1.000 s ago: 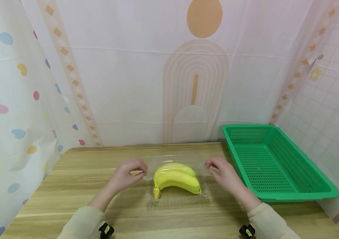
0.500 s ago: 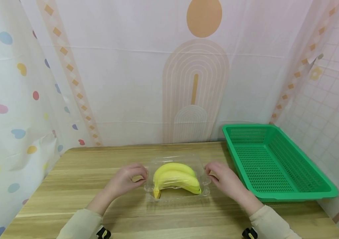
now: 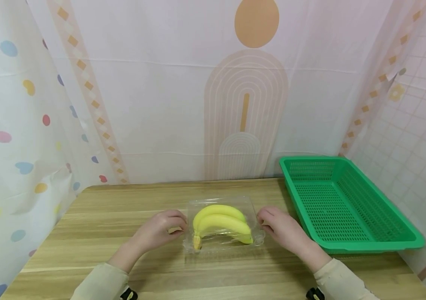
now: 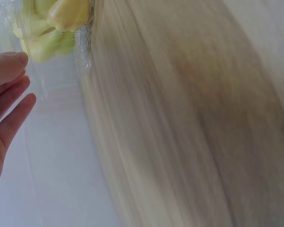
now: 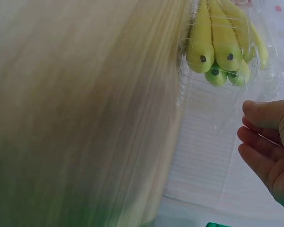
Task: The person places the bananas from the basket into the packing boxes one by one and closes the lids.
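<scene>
A clear plastic clamshell box sits at the middle of the table with a bunch of yellow bananas inside. Its transparent lid lies low over the fruit; whether its front edge meets the base is hard to tell. My left hand pinches the lid's left edge between thumb and fingertips. On the opposite side, my right hand pinches the right edge. In the right wrist view the thumb lies against the clear plastic, and the greenish banana tips show through the wall.
A green perforated plastic basket stands at the right of the wooden table, near the right hand. Patterned curtains hang behind and along both sides of the table.
The lid has come down toward the bananas and the base, with both hands lowering along with it on either side. The box's base and the basket stay where they were.
</scene>
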Action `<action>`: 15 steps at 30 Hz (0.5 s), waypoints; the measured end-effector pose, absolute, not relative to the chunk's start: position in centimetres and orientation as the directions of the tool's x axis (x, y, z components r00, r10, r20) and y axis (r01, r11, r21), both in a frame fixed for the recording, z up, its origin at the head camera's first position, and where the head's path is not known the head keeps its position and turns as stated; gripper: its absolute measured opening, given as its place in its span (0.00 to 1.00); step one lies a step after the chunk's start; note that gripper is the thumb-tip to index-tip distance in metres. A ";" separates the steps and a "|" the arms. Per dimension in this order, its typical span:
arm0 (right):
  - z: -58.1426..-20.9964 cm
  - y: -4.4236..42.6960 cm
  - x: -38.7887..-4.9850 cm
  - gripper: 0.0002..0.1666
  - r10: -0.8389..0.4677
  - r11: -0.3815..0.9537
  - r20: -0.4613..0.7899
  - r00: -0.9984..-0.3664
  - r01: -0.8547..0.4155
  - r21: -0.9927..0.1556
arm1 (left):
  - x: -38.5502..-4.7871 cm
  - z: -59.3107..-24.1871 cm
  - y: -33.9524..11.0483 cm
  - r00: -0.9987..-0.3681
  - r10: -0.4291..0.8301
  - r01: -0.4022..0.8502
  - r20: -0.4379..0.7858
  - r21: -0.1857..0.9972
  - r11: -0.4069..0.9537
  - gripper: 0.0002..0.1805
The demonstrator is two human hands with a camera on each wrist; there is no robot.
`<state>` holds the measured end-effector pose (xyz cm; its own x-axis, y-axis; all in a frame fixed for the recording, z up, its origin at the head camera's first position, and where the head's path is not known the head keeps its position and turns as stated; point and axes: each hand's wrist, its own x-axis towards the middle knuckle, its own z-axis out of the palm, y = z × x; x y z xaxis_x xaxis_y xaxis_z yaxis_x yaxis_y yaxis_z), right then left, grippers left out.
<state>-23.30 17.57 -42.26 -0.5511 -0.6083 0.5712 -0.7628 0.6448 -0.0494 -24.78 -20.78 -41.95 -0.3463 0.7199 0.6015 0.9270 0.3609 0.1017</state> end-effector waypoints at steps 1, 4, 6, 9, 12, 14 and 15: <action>-42.3 17.6 -23.3 0.22 -0.613 0.641 0.570 -0.548 -0.766 -0.047 | -24.8 -42.0 -20.8 -0.343 0.722 0.928 0.601 0.097 0.360 0.20; -42.3 17.6 -23.2 0.21 -0.616 0.643 0.561 -0.553 -0.765 -0.049 | -24.9 -42.0 -20.8 -0.333 0.729 0.929 0.598 0.075 0.363 0.19; -42.4 17.7 -23.1 0.21 -0.614 0.650 0.550 -0.566 -0.758 -0.054 | -24.9 -42.0 -20.8 -0.328 0.734 0.929 0.595 0.060 0.366 0.19; -42.4 17.7 -23.0 0.20 -0.614 0.659 0.533 -0.582 -0.750 -0.058 | -24.9 -42.0 -20.8 -0.324 0.736 0.928 0.594 0.047 0.371 0.20; -42.4 17.8 -22.9 0.18 -0.620 0.661 0.523 -0.585 -0.749 -0.053 | -24.8 -41.9 -20.8 -0.328 0.736 0.926 0.592 0.047 0.375 0.20; -42.4 17.8 -22.8 0.17 -0.626 0.656 0.523 -0.578 -0.753 -0.046 | -24.7 -41.9 -20.9 -0.331 0.737 0.925 0.590 0.046 0.378 0.20; -42.4 17.8 -22.7 0.17 -0.628 0.655 0.524 -0.575 -0.754 -0.044 | -24.7 -41.8 -20.9 -0.332 0.737 0.924 0.589 0.046 0.379 0.20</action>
<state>-22.75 17.85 -42.38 -0.5754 -0.6276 0.5245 -0.7543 0.6551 -0.0437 -24.65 -20.88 -41.84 -0.3317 0.7372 0.5887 0.9242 0.3791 0.0460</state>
